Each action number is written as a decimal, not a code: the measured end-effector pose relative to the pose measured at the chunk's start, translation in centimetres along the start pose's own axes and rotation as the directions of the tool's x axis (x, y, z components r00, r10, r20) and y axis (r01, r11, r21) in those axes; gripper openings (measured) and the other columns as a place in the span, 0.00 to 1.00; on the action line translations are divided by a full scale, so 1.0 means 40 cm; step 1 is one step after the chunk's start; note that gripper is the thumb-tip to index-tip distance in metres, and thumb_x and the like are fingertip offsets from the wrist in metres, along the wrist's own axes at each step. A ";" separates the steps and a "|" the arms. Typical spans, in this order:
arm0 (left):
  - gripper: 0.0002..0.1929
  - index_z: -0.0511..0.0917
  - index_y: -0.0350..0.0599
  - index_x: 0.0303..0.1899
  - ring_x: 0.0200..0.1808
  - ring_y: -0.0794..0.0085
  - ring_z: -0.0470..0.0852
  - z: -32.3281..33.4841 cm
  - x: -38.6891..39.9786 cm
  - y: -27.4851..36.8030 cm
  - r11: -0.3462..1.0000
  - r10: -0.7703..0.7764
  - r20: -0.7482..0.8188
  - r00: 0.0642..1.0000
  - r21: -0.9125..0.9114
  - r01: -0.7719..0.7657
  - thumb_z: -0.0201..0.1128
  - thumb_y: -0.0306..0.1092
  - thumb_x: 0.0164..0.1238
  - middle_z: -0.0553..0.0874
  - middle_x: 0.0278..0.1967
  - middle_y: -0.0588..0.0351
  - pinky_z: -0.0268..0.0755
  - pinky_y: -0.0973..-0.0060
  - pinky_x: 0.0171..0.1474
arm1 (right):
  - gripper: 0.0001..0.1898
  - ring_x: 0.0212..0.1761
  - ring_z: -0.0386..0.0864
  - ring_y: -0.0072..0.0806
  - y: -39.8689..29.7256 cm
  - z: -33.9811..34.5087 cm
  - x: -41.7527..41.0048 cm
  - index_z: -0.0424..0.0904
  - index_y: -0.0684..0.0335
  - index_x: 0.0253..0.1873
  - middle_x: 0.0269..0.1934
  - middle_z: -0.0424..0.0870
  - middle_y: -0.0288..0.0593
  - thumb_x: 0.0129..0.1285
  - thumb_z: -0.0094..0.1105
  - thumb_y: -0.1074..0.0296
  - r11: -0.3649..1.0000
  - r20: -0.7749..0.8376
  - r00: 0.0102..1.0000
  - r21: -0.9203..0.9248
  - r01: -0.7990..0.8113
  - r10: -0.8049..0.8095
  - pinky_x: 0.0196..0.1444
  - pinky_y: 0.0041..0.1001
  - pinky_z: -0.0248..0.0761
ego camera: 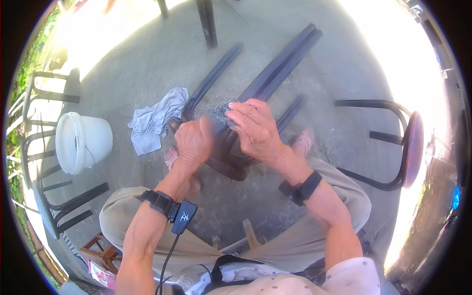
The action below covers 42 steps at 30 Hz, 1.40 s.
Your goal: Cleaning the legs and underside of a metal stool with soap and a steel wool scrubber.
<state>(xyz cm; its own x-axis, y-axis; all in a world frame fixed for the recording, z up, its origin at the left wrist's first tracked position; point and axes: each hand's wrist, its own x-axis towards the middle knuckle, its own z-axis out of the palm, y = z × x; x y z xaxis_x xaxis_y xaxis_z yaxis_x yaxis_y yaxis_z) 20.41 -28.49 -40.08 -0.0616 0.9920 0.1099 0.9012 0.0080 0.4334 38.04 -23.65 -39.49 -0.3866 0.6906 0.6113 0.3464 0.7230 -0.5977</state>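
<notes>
A dark brown stool [226, 166] lies tipped over between my feet, its legs pointing up and away from me. My left hand [194, 140] is closed around the near end of a leg by the seat; a lens blur partly covers the grip. A grey steel-wool-like scouring pad [220, 110] is pressed against the base of the thick leg by the fingers of my right hand [255, 129]. Just left of the stool, a crumpled light grey-blue cloth [156, 118] rests on the concrete floor.
A white plastic bucket [94, 138] lies or leans at the left. Several more stools stand or lie around, including one with a round brown seat [413, 150] on the right. A small wooden stool [101, 250] and a pink packet [102, 276] are at lower left.
</notes>
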 end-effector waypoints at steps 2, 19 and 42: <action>0.07 0.75 0.43 0.28 0.25 0.50 0.80 -0.010 0.001 -0.001 0.997 0.060 -0.041 0.997 -0.040 -0.062 0.50 0.32 0.60 0.79 0.19 0.47 0.71 0.57 0.31 | 0.18 0.47 0.75 0.41 0.078 -0.030 0.058 0.81 0.62 0.43 0.44 0.82 0.43 0.43 0.64 0.80 0.995 -0.068 0.997 -0.095 0.016 -0.023 0.52 0.34 0.68; 0.15 0.80 0.43 0.30 0.30 0.48 0.81 -0.003 -0.002 0.022 0.991 -0.081 0.022 0.996 -0.102 0.083 0.44 0.34 0.67 0.83 0.25 0.46 0.71 0.56 0.37 | 0.16 0.48 0.75 0.40 0.019 -0.004 0.008 0.81 0.62 0.42 0.45 0.82 0.43 0.45 0.62 0.80 0.990 -0.139 0.988 -0.116 -0.080 0.064 0.52 0.34 0.67; 0.16 0.79 0.41 0.44 0.38 0.53 0.80 0.039 -0.003 -0.017 0.936 -0.296 -0.193 0.935 -0.254 0.243 0.43 0.37 0.71 0.83 0.29 0.49 0.61 0.59 0.58 | 0.18 0.45 0.76 0.42 0.007 -0.017 0.004 0.80 0.65 0.44 0.44 0.81 0.43 0.44 0.64 0.80 0.991 -0.013 0.998 -0.116 0.062 -0.064 0.51 0.34 0.69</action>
<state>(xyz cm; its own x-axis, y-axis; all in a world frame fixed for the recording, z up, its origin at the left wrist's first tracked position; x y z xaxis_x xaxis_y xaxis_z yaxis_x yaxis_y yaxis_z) 20.47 -28.42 -41.79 -0.4073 0.9013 0.1475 0.7193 0.2170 0.6600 38.64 -23.31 -39.22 -0.3965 0.6431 0.6551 0.4184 0.7618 -0.4947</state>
